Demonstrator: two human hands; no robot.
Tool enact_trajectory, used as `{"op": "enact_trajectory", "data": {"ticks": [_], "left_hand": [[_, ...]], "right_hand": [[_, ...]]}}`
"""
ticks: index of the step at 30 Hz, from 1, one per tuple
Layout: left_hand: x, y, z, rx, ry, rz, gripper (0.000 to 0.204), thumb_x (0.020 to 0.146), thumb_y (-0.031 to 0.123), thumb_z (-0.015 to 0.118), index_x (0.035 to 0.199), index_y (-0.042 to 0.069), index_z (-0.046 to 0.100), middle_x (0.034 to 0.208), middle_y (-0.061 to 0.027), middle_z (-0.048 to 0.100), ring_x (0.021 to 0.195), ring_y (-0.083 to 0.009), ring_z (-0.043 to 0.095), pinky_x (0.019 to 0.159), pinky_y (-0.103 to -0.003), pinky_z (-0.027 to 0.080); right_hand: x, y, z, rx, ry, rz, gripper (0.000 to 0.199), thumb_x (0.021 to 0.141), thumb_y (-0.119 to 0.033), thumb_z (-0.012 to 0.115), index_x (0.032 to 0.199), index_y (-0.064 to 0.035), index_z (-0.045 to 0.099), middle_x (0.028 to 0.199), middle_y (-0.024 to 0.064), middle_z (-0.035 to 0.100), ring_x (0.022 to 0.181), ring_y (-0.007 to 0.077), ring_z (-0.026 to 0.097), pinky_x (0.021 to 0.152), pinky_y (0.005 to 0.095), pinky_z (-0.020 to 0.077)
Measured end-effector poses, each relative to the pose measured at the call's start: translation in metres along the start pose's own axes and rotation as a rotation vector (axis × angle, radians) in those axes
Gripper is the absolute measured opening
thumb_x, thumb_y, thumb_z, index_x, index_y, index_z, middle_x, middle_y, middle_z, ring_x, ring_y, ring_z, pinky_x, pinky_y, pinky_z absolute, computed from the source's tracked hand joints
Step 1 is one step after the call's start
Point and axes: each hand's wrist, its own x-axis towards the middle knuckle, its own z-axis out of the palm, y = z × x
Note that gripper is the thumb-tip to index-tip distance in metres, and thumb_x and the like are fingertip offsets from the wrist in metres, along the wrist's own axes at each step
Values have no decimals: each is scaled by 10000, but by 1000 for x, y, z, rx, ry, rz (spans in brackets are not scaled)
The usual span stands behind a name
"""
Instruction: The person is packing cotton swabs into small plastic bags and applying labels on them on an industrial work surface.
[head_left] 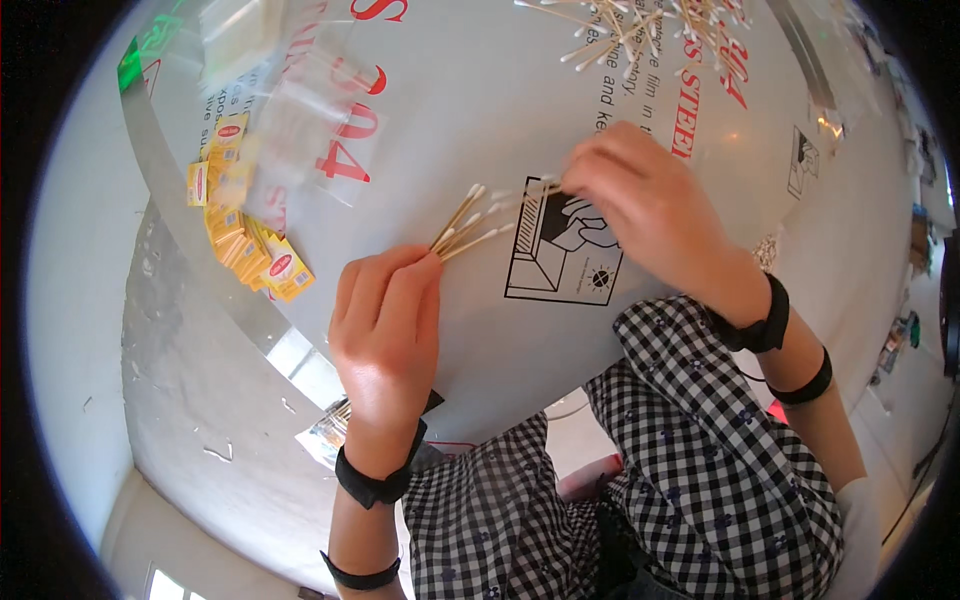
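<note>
My left hand [385,315] is closed on a small bunch of cotton swabs [462,222]. Their wooden sticks fan out past the fingertips, white tips pointing up and to the right. To the right of it, my right hand [645,200] pinches one or more swabs [546,186] whose tips are smeared by motion, so their number is unclear. Those tips come close to the left bunch, above a black printed picture on the table's film. A loose pile of cotton swabs [635,30] lies at the far side, beyond the right hand.
The table [460,350] is covered with grey printed film. At the left lie several yellow cards [238,245] in an overlapping row, with clear plastic bags [320,120] beside them. A clear packet [325,435] sits at the near left edge. My checkered-clad legs [700,420] are below the near edge.
</note>
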Motion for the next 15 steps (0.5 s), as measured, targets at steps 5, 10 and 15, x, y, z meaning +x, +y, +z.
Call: {"op": "enact_trajectory", "data": {"ticks": [5,10,15], "left_hand": [[-15,1,-6,-10,-24,2,170,742,-83,738,886,-7,689,939,-91,691,843,-260,655,706,-346,544],[-3,15,10,-34,-99,115,199,710,-56,719,900,-7,685,965,-95,688,865,-262,666,696,-345,556],[19,27,25,-5,-22,60,177,776,-50,728,933,13,676,1024,-110,676,884,-295,645,752,-375,547]], "right_hand": [[14,18,-6,-18,49,-45,170,789,33,615,936,-51,600,912,64,596,929,279,610,755,383,519],[34,-6,22,94,-14,-115,146,800,39,669,912,-30,606,914,78,598,905,273,610,762,352,512],[17,-19,-10,132,24,-104,220,797,36,639,998,-50,667,1057,79,643,990,293,616,849,389,511]]}}
